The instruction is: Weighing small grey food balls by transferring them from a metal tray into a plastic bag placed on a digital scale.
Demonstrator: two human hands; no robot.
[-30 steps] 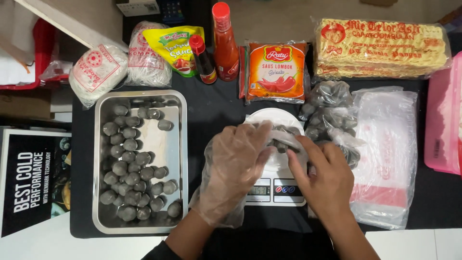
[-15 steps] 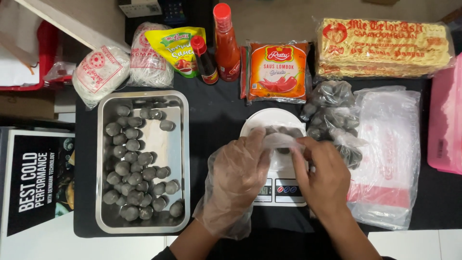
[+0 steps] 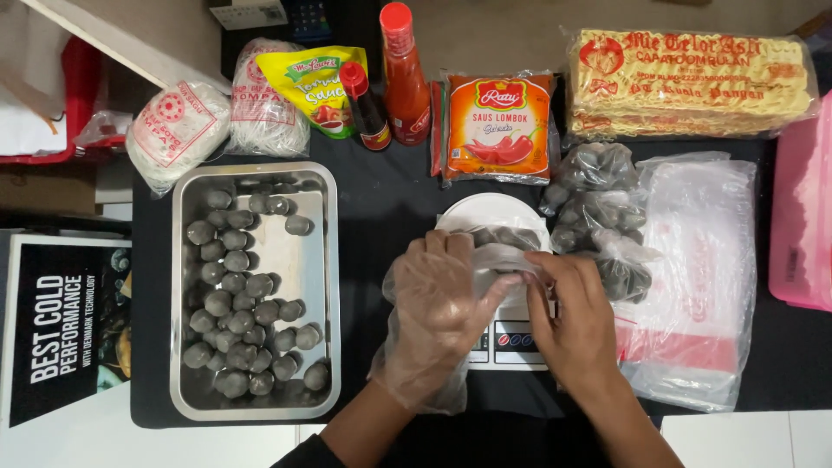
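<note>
Head view looks straight down on a black table top (image 3: 390, 208), with a small white kitchen scale (image 3: 498, 286) near its middle as the landmark. Far left of the scale, a black printed box (image 3: 61, 334) lies off the table edge. Left of the scale sits a steel tray (image 3: 329, 286) holding many grey meatballs (image 3: 238, 321), mostly along its left side and lower half. Up and left of the scale lie two bags of white noodles (image 3: 178, 130), a yellow-green sauce pouch (image 3: 316, 87), and two red-capped sauce bottles (image 3: 386, 74) side by side.

Directly at the scale, the left hand (image 3: 438, 303), in a loose clear plastic glove, pinches a small clear plastic bag (image 3: 503, 256) that rests on the scale's white plate. The bag holds a few dark meatballs. The bare right hand (image 3: 576, 316) grips the same bag from the other side, its fingers closed on the plastic just beside the left fingertips.

Straight above the scale lies an orange chili sauce packet (image 3: 498, 126). Right of the scale, touching its plate edge, sit filled bags of meatballs (image 3: 598, 199) on a stack of flat clear plastic bags (image 3: 702, 277). Up and right lies a long pack of yellow noodles (image 3: 689, 82). Far right, a pink container (image 3: 802, 225) is cut off by the frame.
</note>
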